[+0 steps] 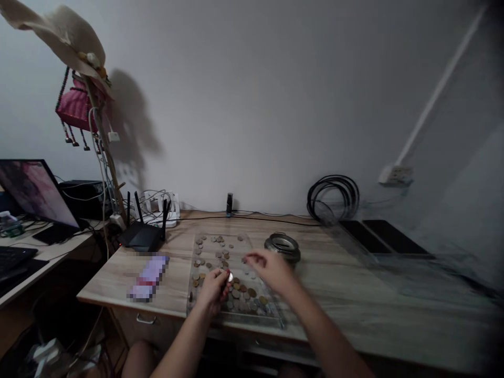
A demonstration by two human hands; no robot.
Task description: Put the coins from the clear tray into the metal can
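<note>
A clear plastic tray (pixel 280 318) lies near the desk's front edge, with many loose coins (pixel 236 294) scattered over it. Above its front half, my left hand (pixel 213 292) is closed, and a shiny coin (pixel 230 276) shows at the thumb and forefinger. My right hand (pixel 271 270) hovers over the tray's right side with thumb and fingers pinched together. What those fingertips hold, if anything, is too small to tell. Just behind the right hand stands a round metal tin (pixel 282 245) with a dark slot in its lid, partly covered by the hand.
On the left sit a blurred purple packet (pixel 150 278), a black router (pixel 142 236) and a monitor (pixel 37 191). A small dark bottle (pixel 229 205) stands by the wall. To the right are a coiled black cable (pixel 333 197) and dark flat panels (pixel 386 237).
</note>
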